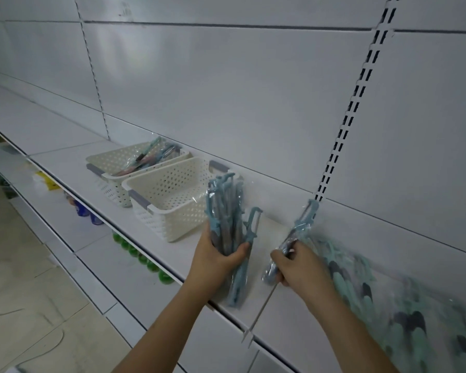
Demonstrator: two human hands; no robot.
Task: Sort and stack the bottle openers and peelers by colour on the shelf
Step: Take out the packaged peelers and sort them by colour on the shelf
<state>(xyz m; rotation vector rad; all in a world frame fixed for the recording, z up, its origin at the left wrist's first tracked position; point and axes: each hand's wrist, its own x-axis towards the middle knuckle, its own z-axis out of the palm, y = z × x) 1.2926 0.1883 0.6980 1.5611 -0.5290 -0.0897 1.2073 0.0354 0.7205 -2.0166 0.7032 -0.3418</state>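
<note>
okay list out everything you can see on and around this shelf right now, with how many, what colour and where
Shelf: one, white, running from far left to near right.
Baskets: two, cream with grey handles, on the shelf left of centre; the farther basket holds a few wrapped utensils, the nearer basket looks empty.
Bundle of peelers: one bundle, blue, wrapped in clear plastic, held upright over the shelf.
Single peeler: one, blue, wrapped, right of the bundle.
Pile of utensils: count unclear through blur, teal and dark grey, on the shelf at right.
Bottles: several, green and blue, on the shelf below.
Left hand: grips the bundle.
Right hand: holds the single peeler.
</note>
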